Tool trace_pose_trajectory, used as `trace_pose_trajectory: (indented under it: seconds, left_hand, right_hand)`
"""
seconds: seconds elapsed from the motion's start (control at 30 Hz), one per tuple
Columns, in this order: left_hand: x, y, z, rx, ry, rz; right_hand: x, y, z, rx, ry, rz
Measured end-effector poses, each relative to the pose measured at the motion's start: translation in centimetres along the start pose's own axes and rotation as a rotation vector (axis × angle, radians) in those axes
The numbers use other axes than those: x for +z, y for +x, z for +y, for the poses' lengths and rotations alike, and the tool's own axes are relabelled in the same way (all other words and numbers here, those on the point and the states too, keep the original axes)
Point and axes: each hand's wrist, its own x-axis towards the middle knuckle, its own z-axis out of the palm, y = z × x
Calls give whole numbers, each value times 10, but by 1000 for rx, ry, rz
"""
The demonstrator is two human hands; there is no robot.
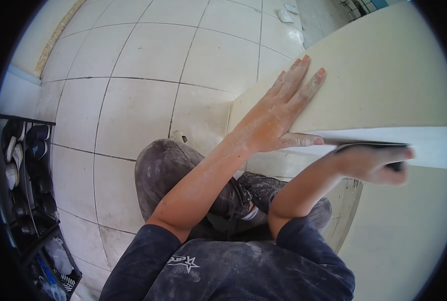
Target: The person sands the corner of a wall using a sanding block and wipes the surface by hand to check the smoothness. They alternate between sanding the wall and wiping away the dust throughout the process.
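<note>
My left hand [287,108], dusted with white powder, lies flat with fingers spread on a cream-coloured wall [379,83]. Its thumb points along the corner where that face meets a narrow white edge strip [431,148]. Beside the thumb, my right hand [371,163] is closed around a flat black sanding block [371,145] held against the strip. Motion smears this hand, and its palm hides most of the block.
Light square floor tiles [138,105] with dark joints stretch ahead and left. A black shoe rack [30,215] with several shoes and plastic bags stands at left. My dusty knees [166,170] are bent close to the wall. Small white scraps [285,15] lie farther off.
</note>
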Motion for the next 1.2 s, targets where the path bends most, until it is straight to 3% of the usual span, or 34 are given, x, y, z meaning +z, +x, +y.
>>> trace_pose_trajectory:
  seconds: [0.1,0.23,0.27,0.37,0.4,0.5,0.6,0.7,0.8,0.93,1.03,1.13,1.17,1.2]
  left_hand:
    - [-4,5,-1,11,14,1]
    - [0,3,-2,26,7,15]
    - [-1,4,-4,32,13,18]
    - [-1,3,-3,2,19,3]
    - [-1,2,-3,1,13,6]
    - [1,4,-3,17,-5,18]
    - [3,3,-4,32,4,32]
    - [1,4,-4,47,12,32]
    - [3,4,-8,53,8,36]
    - [3,0,-4,1,-12,15]
    - [0,3,-3,12,4,23]
    - [-1,4,-2,14,24,26]
    - [-1,3,-1,9,26,19]
    - [-1,1,-1,5,16,11]
  right_hand:
    - [13,3,-41,92,131,37]
    - [-33,-67,45,-388,-139,-91]
    - [-48,-93,58,-374,-97,-188]
    - [-38,-91,50,-190,11,-151]
    - [-28,-67,43,-237,-128,-89]
    - [-5,-27,-3,20,70,-57]
    - [-5,-23,6,-78,51,-18]
    - [-31,-52,56,-470,-171,-36]
    - [-34,-67,51,-337,-133,-85]
    - [8,10,-8,-84,-55,84]
    - [13,16,-24,-72,32,82]
    - [-15,-31,26,-207,-147,67]
    - [-30,-58,44,-333,-115,-40]
    - [-45,-91,58,-325,-25,-132]
